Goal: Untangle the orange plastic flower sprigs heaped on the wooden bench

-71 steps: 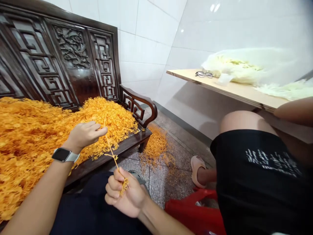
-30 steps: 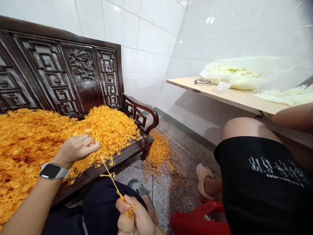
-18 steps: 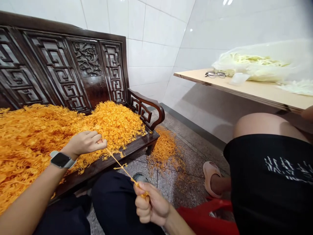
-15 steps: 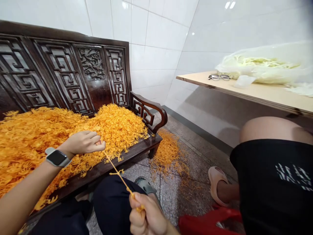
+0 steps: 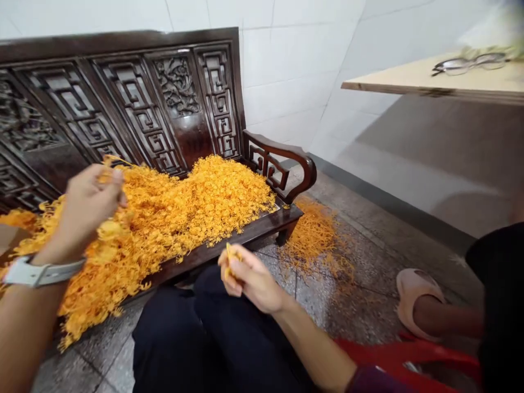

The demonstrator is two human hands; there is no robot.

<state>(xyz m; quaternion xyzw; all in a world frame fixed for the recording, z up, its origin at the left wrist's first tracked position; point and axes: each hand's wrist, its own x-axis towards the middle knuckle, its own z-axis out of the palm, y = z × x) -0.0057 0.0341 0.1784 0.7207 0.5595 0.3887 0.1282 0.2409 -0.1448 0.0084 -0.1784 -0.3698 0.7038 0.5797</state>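
A big heap of orange, curly plastic-looking pieces [image 5: 229,191] covers the seat of a dark carved wooden bench [image 5: 184,259]. Over the left part of the heap is my left hand [image 5: 94,191], blurred, its fingers closed on an orange stringy piece [image 5: 107,173]; a watch band circles that wrist. My right hand [image 5: 254,278] is above my lap at the bench's front edge, fingers curled round a small orange piece [image 5: 233,256]. Most of what lies inside each hand is hidden by the fingers.
Thin orange scraps [image 5: 313,232] lie piled on the floor beside the bench's armrest [image 5: 301,155]. A wooden shelf [image 5: 388,84] holding glasses [image 5: 470,63] juts in at upper right. Below are another person's shoe [image 5: 415,297] and a red object [image 5: 380,357]. A cardboard edge [image 5: 10,240] shows left.
The strand stretched between my hands no longer spans them. My left hand has moved left and up over the heap; my right hand is higher. The view has turned left and down.
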